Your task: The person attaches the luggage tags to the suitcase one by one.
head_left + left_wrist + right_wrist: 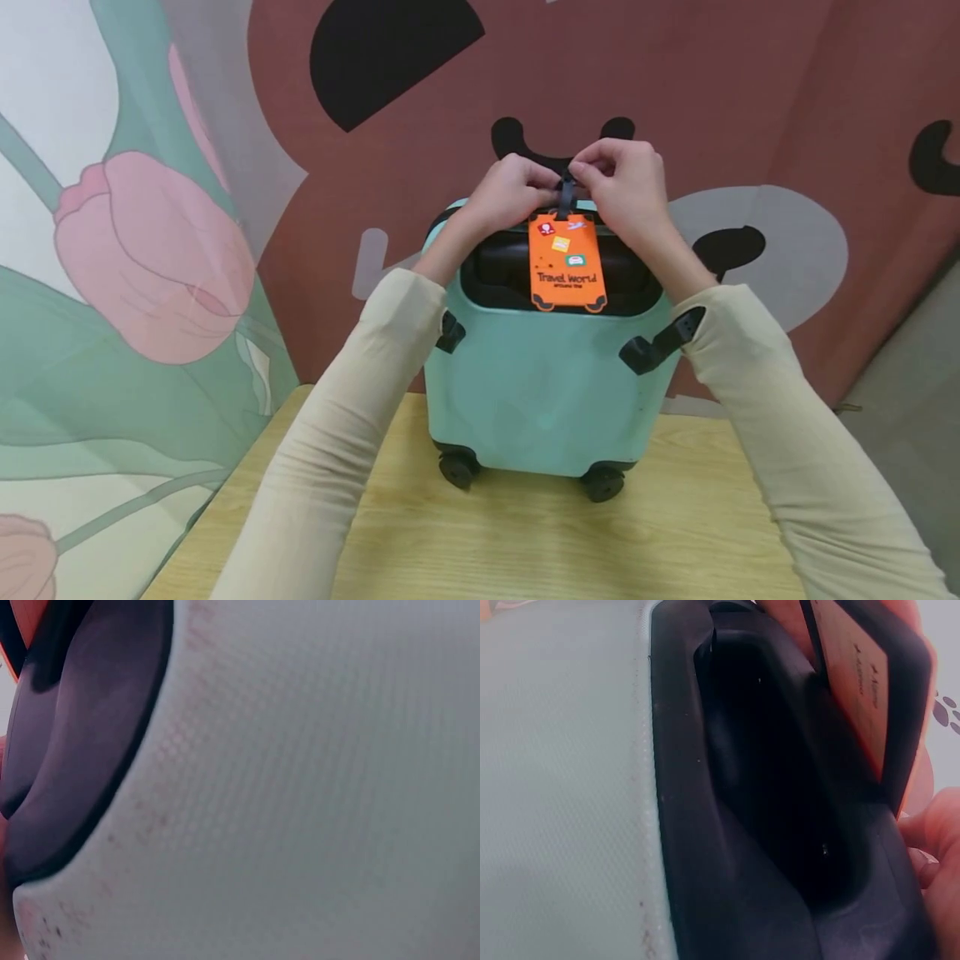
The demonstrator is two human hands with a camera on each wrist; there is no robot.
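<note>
A mint-green suitcase (547, 392) stands upright on its wheels. An orange luggage tag (566, 283) printed "Travel World" hangs in front of its black top handle recess (495, 267). The tag's dark strap (567, 200) rises to the fingertips of both hands. My left hand (513, 193) pinches the strap from the left side. From the right, my right hand (628, 187) pinches the strap's upper end between thumb and index finger. In the right wrist view the tag's back (855, 682) shows a card with name and address lines. The left wrist view is mostly suitcase shell (300, 787).
The suitcase rests on a light wooden table (450, 542). Behind it hangs a brown cartoon-print backdrop (675, 75), and a tulip-print cloth (150, 258) is at the left. Black wrist-camera mounts (660, 342) sit by the cuffs, overlapping the suitcase front in the head view.
</note>
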